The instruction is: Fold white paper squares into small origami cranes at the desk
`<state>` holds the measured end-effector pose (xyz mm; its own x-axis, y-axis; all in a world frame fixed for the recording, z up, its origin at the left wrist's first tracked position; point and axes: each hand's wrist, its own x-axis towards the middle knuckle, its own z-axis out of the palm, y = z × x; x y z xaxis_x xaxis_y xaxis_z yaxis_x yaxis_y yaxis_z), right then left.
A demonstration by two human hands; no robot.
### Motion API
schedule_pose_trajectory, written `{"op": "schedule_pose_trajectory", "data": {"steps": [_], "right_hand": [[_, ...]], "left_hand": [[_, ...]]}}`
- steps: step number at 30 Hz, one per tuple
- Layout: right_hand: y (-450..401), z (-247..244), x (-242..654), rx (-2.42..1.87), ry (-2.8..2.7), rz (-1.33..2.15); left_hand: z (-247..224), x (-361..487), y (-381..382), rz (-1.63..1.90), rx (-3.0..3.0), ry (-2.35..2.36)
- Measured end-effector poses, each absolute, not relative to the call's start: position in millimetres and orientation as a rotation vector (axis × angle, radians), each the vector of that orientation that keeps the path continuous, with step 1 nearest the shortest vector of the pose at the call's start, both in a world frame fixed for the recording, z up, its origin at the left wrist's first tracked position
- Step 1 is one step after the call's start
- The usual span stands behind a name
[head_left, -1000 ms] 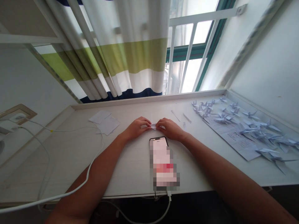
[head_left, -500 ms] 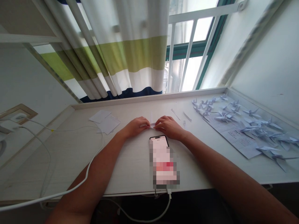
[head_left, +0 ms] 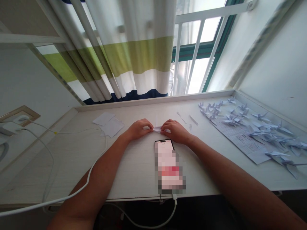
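Observation:
Between my two hands, just beyond the phone, is a small folded piece of white paper. My left hand pinches its left end, fingers closed. On the right end, the fingers of my right hand are closed in a pinch too. A thin paper strip stands out behind it; whether it belongs to the same piece I cannot tell. The phone lies face up in front of my hands, its screen lit and mostly blurred out.
Square white paper sheets lie to the left. Paper scraps are right of my hands. Several folded paper cranes cover the right side, some on a printed sheet. A white cable crosses over my left forearm; another plugs into the phone.
More of the folded paper shows between my hands, and my right hand's fingers have shifted slightly right along it. The whole view has moved a little.

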<state>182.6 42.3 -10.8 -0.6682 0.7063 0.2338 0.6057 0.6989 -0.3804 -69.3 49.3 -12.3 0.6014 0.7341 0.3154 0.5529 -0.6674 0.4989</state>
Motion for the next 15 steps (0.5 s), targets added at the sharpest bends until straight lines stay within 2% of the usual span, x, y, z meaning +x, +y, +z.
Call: {"op": "schedule_pose_trajectory", "data": {"steps": [8,15], "right_hand": [[42.9,-13.6,181.3,-1.078,-2.356,0.545],[41.6,-17.1,177.8,-1.119,-2.215,0.638]], "left_hand": [[-17.9,-70.6,48.8,0.674,2.349,1.159],[-29.6,-53.7,46.6,0.936,1.902,1.327]]}}
